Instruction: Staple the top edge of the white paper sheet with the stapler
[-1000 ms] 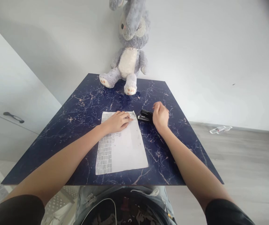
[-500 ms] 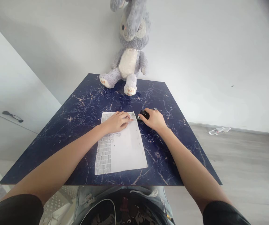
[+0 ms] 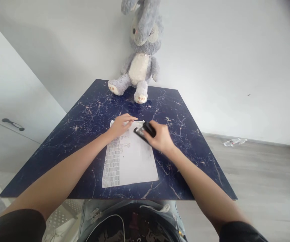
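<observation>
one stapler [image 3: 149,129], one paper [image 3: 137,161], one rabbit [image 3: 140,69] on one desk [image 3: 69,134]
right hand [image 3: 162,137] grasping the stapler over the paper; left hand [image 3: 120,126] loosely open by its top edge

Black short sleeves, ripped blue jeans.

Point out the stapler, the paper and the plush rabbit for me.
Stapler [image 3: 148,129]: head view, on its black body, beside the right hand's fingers [image 3: 153,131].
Paper [image 3: 136,168]: head view, on its blank lower part.
Plush rabbit [image 3: 138,70]: head view, on its white belly.
</observation>
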{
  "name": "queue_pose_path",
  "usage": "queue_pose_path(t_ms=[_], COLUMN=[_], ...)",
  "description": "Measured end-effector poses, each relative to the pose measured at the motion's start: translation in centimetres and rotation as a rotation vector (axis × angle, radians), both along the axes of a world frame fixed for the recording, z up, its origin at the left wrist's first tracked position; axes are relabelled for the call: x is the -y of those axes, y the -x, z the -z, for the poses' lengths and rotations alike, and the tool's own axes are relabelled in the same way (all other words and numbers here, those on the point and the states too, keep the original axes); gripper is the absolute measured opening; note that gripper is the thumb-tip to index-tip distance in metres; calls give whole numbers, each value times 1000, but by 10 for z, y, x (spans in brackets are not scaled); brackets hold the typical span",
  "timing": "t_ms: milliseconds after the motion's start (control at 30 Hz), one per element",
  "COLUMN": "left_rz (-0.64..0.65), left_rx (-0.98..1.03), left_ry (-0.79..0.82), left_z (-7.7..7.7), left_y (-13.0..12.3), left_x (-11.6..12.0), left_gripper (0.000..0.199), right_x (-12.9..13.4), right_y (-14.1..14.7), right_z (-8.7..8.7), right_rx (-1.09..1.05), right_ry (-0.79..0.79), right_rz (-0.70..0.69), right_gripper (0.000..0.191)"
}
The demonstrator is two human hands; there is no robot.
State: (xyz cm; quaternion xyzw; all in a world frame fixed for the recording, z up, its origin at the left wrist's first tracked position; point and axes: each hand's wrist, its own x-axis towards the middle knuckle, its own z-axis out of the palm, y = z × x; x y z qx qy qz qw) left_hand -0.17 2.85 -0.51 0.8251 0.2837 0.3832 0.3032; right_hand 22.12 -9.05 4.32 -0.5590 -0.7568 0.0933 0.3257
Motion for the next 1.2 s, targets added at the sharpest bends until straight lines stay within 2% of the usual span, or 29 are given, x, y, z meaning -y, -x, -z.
queue_pose_path(t_ms=[67,133,233,300,433,533,767,900,1000,1067,1133,1200], left_rz=[-172,-248,-188,-117,-80,-83,-44,-48,-50,-45,-47,-56], left_rx=[261,554,912,1017,1044,1026,995,974,972,972,966,956], left_ry=[169,321,534,626,710,731,709,707,701,698,700,708], left_z=[-1,-3,-8,-13,-20,-21,-16,-14,-14,-13,-13,-13], left_y=[9,19,31,36,37,35,32,30,30,31,31,31], left_x=[-12,-25,-36,-37,-31,-27,-30,-30,-30,-31,-31,-31], left_gripper=[22,15,9,6,4,4,6,6,6,7,6,6], right_x=[9,13,13,12,16,26,60,69,53,29,0,-28], right_y=[20,36,47,48,41,21,-83,-131,-150,-155,-155,-152], right_z=[5,10,15,14,9,6,-3,-11,-17,-17,-11,0], right_rx=[3,27,77,132,183,172,137,91,-73,-148,-65,62], right_ry=[78,93,128,212,346,405,503,604,525,362,237,235], right_rz=[-140,-221,-317,-347,-283,-216,-33,-28,-37,78,201,151], right_gripper=[15,17,20,25,36,46,59,65,53,51,48,45])
